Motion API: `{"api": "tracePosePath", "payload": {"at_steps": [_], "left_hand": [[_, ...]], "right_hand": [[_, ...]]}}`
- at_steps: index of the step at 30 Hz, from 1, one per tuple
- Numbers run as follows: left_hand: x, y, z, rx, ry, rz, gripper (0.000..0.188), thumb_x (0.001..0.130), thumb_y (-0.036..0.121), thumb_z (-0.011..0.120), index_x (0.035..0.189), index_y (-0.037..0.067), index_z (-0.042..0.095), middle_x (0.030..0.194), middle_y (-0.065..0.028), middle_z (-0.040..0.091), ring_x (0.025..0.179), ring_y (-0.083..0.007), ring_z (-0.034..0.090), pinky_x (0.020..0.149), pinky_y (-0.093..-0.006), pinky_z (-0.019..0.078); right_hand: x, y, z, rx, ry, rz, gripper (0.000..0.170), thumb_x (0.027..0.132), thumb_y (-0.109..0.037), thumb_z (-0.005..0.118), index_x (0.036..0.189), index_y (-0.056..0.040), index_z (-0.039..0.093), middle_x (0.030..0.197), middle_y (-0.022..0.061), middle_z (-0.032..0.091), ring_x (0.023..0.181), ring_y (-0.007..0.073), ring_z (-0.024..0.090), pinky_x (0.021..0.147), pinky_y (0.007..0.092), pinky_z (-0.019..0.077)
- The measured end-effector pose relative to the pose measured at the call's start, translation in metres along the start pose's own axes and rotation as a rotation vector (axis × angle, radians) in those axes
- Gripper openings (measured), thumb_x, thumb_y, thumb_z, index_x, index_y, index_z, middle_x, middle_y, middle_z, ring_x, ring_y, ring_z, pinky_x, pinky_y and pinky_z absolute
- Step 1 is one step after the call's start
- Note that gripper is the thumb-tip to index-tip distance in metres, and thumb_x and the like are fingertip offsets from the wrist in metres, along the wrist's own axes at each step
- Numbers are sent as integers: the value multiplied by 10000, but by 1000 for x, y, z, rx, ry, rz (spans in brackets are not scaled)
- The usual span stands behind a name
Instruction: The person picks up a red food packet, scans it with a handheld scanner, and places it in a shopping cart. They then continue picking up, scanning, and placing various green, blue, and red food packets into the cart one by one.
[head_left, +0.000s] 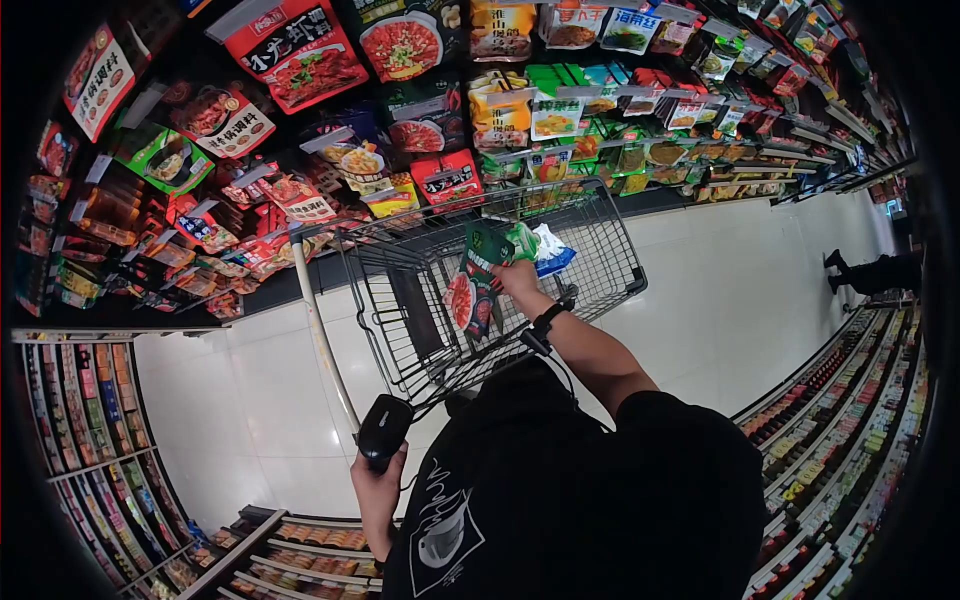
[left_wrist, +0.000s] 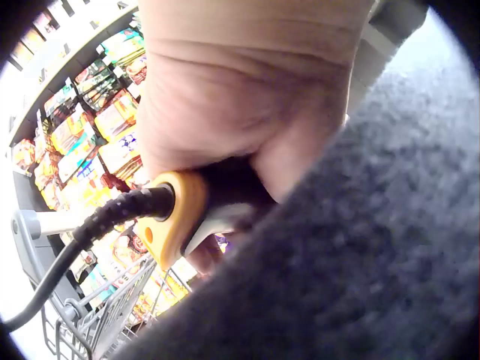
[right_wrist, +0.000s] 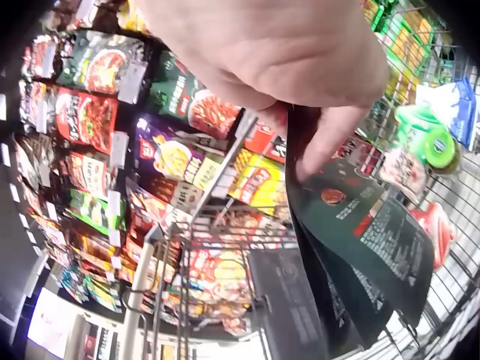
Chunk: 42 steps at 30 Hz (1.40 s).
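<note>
My right hand (head_left: 517, 279) pinches dark green seasoning packets (head_left: 478, 262) by their top edge, over the basket of a wire shopping cart (head_left: 622, 232). In the right wrist view the packets (right_wrist: 360, 232) hang fanned out below the thumb and fingers. Beyond them in the cart lie a green-capped item (right_wrist: 439, 148), a blue-and-white pack (right_wrist: 457, 109) and a red pack (right_wrist: 435, 231). My left hand (head_left: 378, 498) grips a black handheld device (head_left: 384, 432) beside the cart's handle end. The left wrist view shows its yellow collar (left_wrist: 174, 214) and cable (left_wrist: 112, 215); a grey sleeve hides part of it.
A shelf wall of hanging seasoning pouches (head_left: 300, 55) runs behind the cart. Low product shelves (head_left: 850, 430) stand at the right, with more shelves (head_left: 95, 400) at the left. Pale tiled floor (head_left: 230, 400) lies between. A person in dark clothing (head_left: 880, 272) is at the far right.
</note>
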<state>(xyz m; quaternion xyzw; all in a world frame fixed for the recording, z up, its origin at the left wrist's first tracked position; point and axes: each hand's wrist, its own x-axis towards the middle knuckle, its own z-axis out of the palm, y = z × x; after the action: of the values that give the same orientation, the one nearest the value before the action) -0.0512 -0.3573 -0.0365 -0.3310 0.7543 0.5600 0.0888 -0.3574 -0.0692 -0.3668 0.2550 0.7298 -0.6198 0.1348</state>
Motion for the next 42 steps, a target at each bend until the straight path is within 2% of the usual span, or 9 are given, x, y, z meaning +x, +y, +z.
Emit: {"api": "tracePosePath", "payload": {"at_steps": [7, 12, 15, 17, 19, 21, 27, 35, 42], "left_hand": [[-8, 19, 14, 81, -21, -1, 269, 934, 103, 842, 1143, -27, 733, 948, -37, 769, 818, -74, 633, 729, -265, 519], [-18, 15, 15, 112, 11, -25, 250, 944, 105, 832, 1139, -21, 739, 925, -25, 765, 792, -66, 620, 700, -264, 511], [-22, 14, 20, 99, 19, -18, 244, 948, 102, 826, 1137, -25, 738, 917, -22, 762, 781, -62, 614, 682, -267, 505], [-22, 12, 21, 91, 17, -28, 251, 941, 97, 831, 1136, -30, 735, 918, -24, 762, 786, -61, 617, 688, -261, 506], [-26, 10, 22, 85, 12, -23, 256, 937, 94, 834, 1136, -31, 734, 918, -26, 763, 789, -61, 619, 698, -257, 508], [-26, 7, 24, 57, 24, -26, 258, 935, 90, 836, 1136, -33, 733, 914, -30, 764, 795, -63, 625, 706, -258, 512], [-24, 7, 32, 4, 16, 10, 258, 934, 86, 836, 1146, -23, 738, 909, -37, 769, 805, -69, 636, 713, -269, 519], [-15, 13, 44, 64, -39, 122, 304, 926, 90, 841, 1184, -23, 729, 891, -34, 763, 765, -75, 614, 699, -280, 521], [-20, 19, 54, 56, -55, 55, 334, 926, 68, 833, 1221, -34, 714, 948, -68, 787, 843, -81, 672, 748, -292, 560]], "right_hand": [[-28, 38, 38, -235, -85, 65, 264, 923, -176, 784, 946, 85, 752, 777, 211, 749, 606, 284, 751, 521, 401, 607], [-11, 70, 31, 319, -344, 300, 243, 983, -160, 727, 1142, 5, 644, 963, 132, 758, 780, 291, 768, 548, 447, 645], [16, 105, -2, 351, -257, 470, 156, 1008, -180, 705, 1073, -38, 717, 855, 81, 734, 781, 272, 749, 623, 424, 629], [65, 158, -25, 49, -325, 364, 133, 964, -137, 695, 1038, -34, 735, 820, 127, 737, 834, 315, 762, 671, 457, 622], [72, 177, -48, -752, -354, -237, 173, 928, -171, 699, 998, -23, 752, 849, 193, 744, 873, 367, 760, 738, 494, 615], [65, 165, -58, -1130, -350, -458, 224, 910, -201, 666, 959, -8, 771, 916, 239, 752, 935, 414, 750, 821, 522, 598], [-22, 91, -64, -975, -646, -230, 311, 894, -275, 676, 1021, -19, 798, 1016, 254, 761, 992, 442, 735, 896, 528, 573], [-99, 70, -8, -773, -1147, -533, 400, 992, -439, 655, 1160, -105, 795, 1074, 181, 783, 1008, 379, 744, 910, 481, 564], [-125, 40, 14, -1308, -1328, -792, 398, 906, -380, 693, 1225, -167, 799, 1209, 132, 775, 1130, 363, 724, 904, 513, 588]]}}
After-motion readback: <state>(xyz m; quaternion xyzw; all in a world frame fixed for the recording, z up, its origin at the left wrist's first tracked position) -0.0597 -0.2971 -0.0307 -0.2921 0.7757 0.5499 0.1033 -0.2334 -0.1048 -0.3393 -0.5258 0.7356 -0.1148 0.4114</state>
